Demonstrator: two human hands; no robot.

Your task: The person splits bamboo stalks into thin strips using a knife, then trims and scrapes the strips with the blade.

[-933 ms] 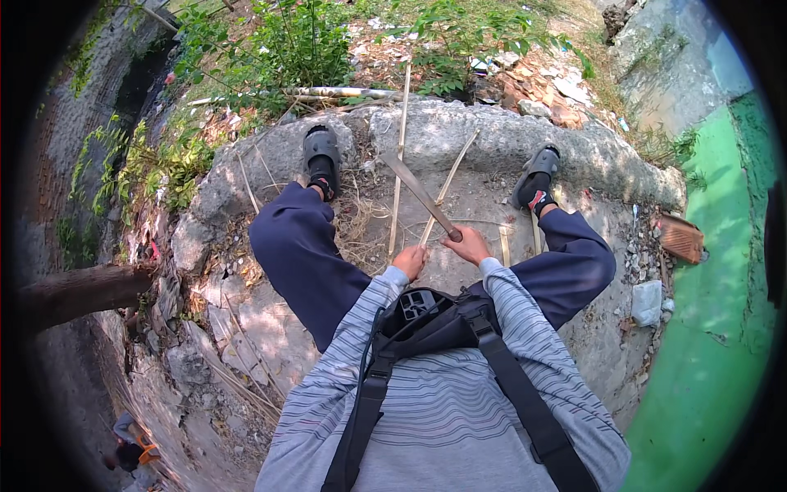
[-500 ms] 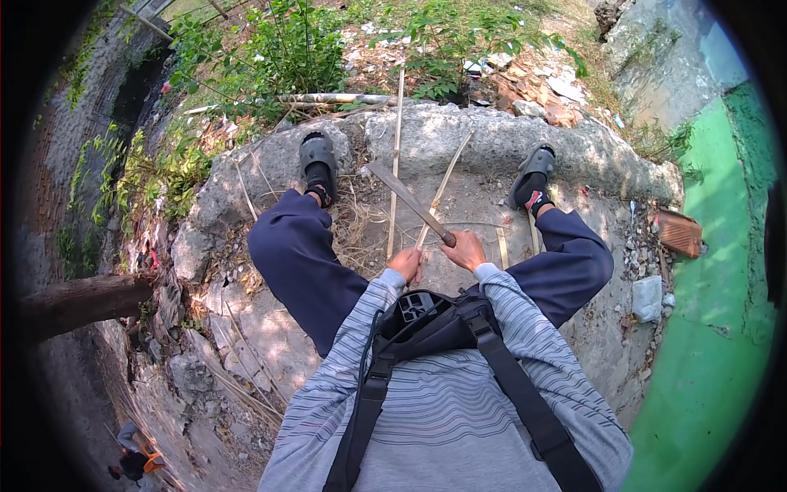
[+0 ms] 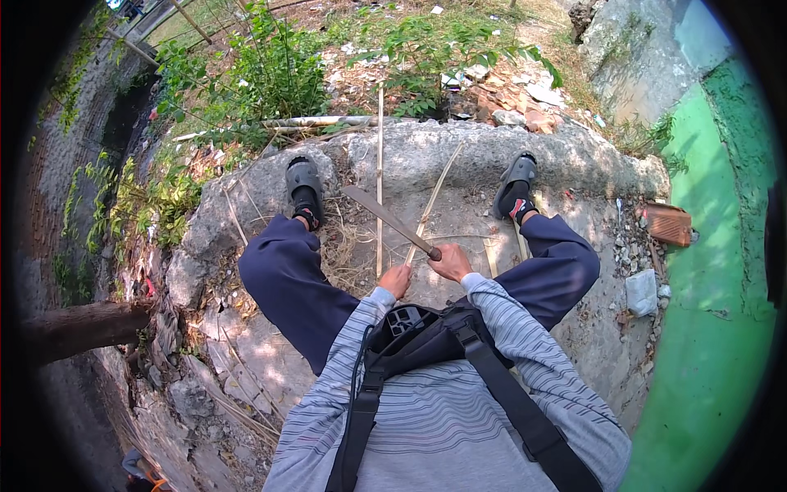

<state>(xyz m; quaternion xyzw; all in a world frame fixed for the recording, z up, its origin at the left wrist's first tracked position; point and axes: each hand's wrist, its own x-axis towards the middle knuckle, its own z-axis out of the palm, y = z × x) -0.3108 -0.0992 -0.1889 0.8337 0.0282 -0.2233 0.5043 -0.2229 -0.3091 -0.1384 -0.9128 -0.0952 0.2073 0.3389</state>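
My right hand [image 3: 452, 263] is wrapped around the handle of a machete [image 3: 384, 215], whose blade slants up and to the left. Pinched in my left hand [image 3: 397, 280] is the near end of a split bamboo strip [image 3: 436, 191], which runs away from me toward the stone ledge. The blade crosses over this strip close to my hands; whether they touch I cannot tell. A longer bamboo strip [image 3: 379, 156] lies left of it, passing beneath the blade's line and over the ledge. Shorter bamboo pieces [image 3: 491, 256] lie by my right leg.
My feet in grey clogs [image 3: 304, 177] are set apart against a rough stone ledge [image 3: 418, 148]. Thin shavings [image 3: 348, 225] litter the ground. A brick-coloured block [image 3: 668, 225] and a whitish bag [image 3: 641, 293] sit by the green wall [image 3: 697, 344]. A log [image 3: 86, 328] juts in from the left.
The whole view has shifted slightly, with the ledge lower and further left. Both hands keep their holds, and the machete still crosses the strip, its blade lying a little flatter.
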